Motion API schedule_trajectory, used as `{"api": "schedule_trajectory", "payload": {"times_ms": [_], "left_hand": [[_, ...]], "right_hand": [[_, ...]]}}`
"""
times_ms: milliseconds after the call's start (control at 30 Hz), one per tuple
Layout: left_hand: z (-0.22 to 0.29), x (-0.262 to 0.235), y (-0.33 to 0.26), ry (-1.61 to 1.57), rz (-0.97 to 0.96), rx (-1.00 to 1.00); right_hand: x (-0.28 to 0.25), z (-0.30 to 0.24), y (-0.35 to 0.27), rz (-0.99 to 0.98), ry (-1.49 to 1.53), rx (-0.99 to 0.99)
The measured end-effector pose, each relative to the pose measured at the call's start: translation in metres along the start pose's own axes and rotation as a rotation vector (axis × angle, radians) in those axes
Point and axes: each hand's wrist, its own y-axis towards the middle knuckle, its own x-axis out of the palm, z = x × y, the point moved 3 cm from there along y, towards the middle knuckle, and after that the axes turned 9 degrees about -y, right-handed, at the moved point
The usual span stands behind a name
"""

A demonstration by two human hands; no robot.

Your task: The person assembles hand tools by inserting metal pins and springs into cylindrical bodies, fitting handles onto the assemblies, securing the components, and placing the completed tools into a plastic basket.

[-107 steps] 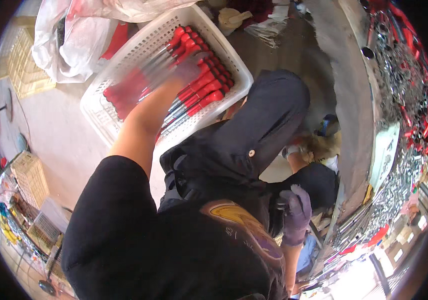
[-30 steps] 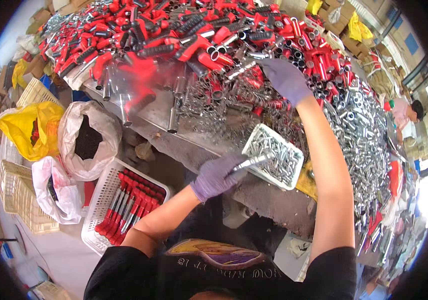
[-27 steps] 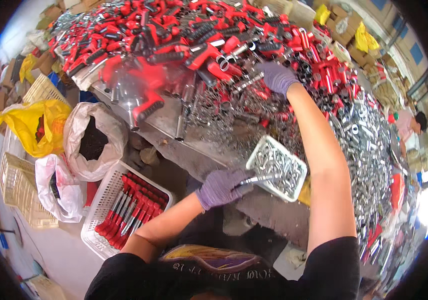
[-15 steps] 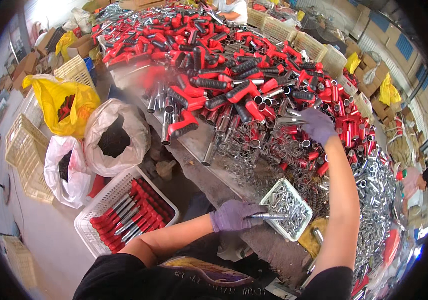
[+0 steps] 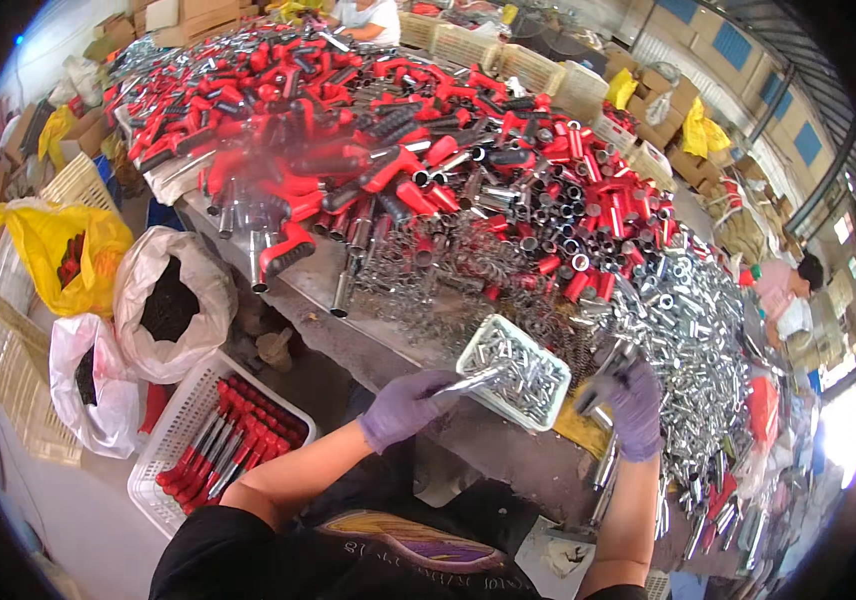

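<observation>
Centre of the frame: a purple-gloved left hand (image 5: pixel 408 408) grips a slim metal rod (image 5: pixel 475 380), its far end over the left edge of a pale tray (image 5: pixel 508 411) of small silver pieces on the table (image 5: pixel 388 335). The gloved right hand (image 5: pixel 636 410) has come down from the red tubes (image 5: pixel 613 200) at upper right to just right of the tray, curled around a blurred metal part (image 5: pixel 598 388). Both hands seem loaded, suggesting that reach is finished.
</observation>
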Motion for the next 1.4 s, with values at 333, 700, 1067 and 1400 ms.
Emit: {"api": "schedule_trajectory", "payload": {"times_ms": [333, 700, 1067, 1400], "left_hand": [[0.014, 0.052, -0.066, -0.565, -0.210, -0.497], [0.007, 0.110, -0.070, -0.913, -0.179, -0.644], [-0.015, 0.079, -0.055, -0.752, -0.144, -0.592], [-0.007, 0.063, -0.058, -0.705, -0.090, -0.526]], "right_hand": [[0.014, -0.032, -0.058, -0.194, -0.123, 0.102], [0.078, -0.005, -0.088, -0.174, -0.527, 0.036], [0.084, 0.035, -0.032, -0.575, -0.526, -0.002], [0.115, 0.052, 0.014, -0.673, -1.214, -0.012]]}}
